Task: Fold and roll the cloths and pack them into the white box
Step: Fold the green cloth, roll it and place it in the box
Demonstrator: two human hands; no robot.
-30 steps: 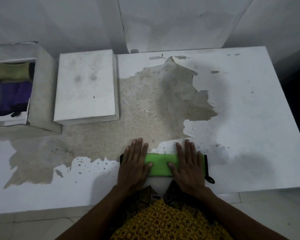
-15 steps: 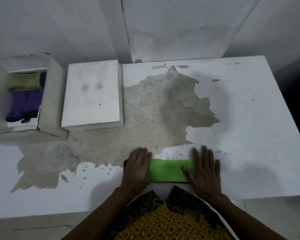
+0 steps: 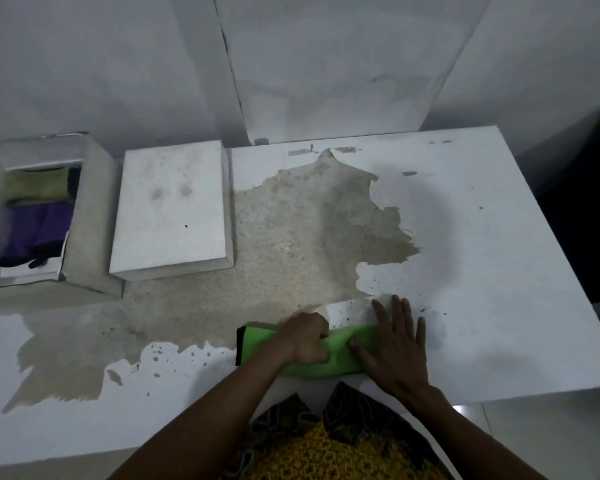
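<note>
Since a moment ago, both hands have slid rightward along the green cloth (image 3: 340,344), baring its dark-edged left end. It lies low in the frame, centre, on the peeling table (image 3: 499,237). The white box (image 3: 87,216) with packed cloths sits at the left edge. The right hand (image 3: 397,344) presses flat, fingers straight; the left hand (image 3: 307,337) curls, gripping the fabric. Rolling likely goes best tight and even, edges aligned.

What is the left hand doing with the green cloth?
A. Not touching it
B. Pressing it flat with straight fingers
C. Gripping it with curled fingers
C: the left hand has its fingers curled round the green cloth, while the right hand lies flat on it.
</note>
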